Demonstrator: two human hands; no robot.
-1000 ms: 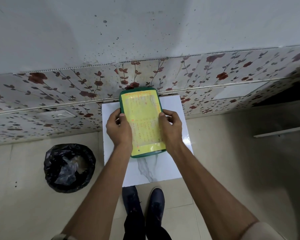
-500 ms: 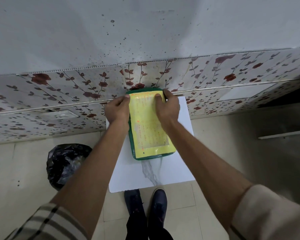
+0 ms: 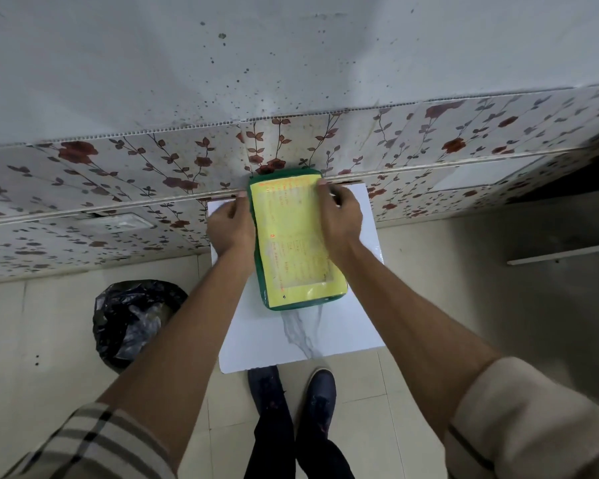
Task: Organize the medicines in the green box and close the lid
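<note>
Since a second ago your hands have slid from the middle of the green box (image 3: 269, 299) up to its far end, and half a second ago they were already near where they are now, so the last stretch has been a small shift only. From the head camera, the one view you have, the box lies closed on the white marble-patterned board (image 3: 346, 326), its long side running away from you, its far end close to the flowered wall panel (image 3: 118, 174). Its yellow lid (image 3: 291, 236) with red printing covers the whole top, with the green rim showing along the left side and the near end. Your left hand (image 3: 229, 225) rests against the box's left edge near the far corner, fingers (image 3: 239, 202) held together and pointing away from you, with a fingertip at the far left corner; whether they press the lid or only the side wall you cannot tell. Your right hand (image 3: 339, 216) lies on the right edge of the lid, fingers close together and curled down over the rim, with one fingertip up on the lid by the far right corner. Both forearms reach in from the bottom of the view, your sleeves pushed up. No medicines show, as the lid hides the inside. To the left of the board a bin with a black bag (image 3: 135, 319) stands on the tiled floor, well apart from the box, and your dark shoes (image 3: 291, 385) stand just below the board's near edge.
</note>
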